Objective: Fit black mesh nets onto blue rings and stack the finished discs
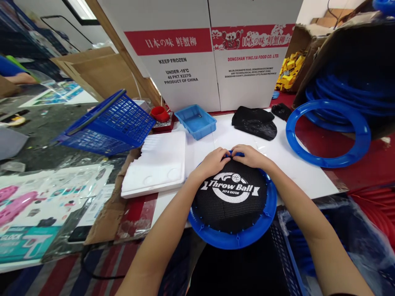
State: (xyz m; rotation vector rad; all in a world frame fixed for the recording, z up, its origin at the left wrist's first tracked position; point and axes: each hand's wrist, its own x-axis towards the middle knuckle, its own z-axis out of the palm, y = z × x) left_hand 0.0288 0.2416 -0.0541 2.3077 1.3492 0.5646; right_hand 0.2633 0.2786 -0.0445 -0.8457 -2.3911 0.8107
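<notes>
A round blue plastic ring (237,241) with black mesh (233,216) stretched across it rests partly on the white table board and partly over my lap. White "Throw Ball" lettering is printed on the mesh. My left hand (215,161) and my right hand (249,156) meet at the ring's far edge, fingers curled and pinching the rim and mesh edge there. The fingertips hide exactly how the mesh sits on the rim. Beyond my hands lie loose black mesh pieces (254,122) and a light blue tray (196,122).
To the right, a blue ring (328,133) leans by a carton of stacked blue rings (354,96). On the left are a white foam block (157,164) and a tilted blue basket (108,123). White cartons (191,68) stand behind. Another person's arm (20,78) shows far left.
</notes>
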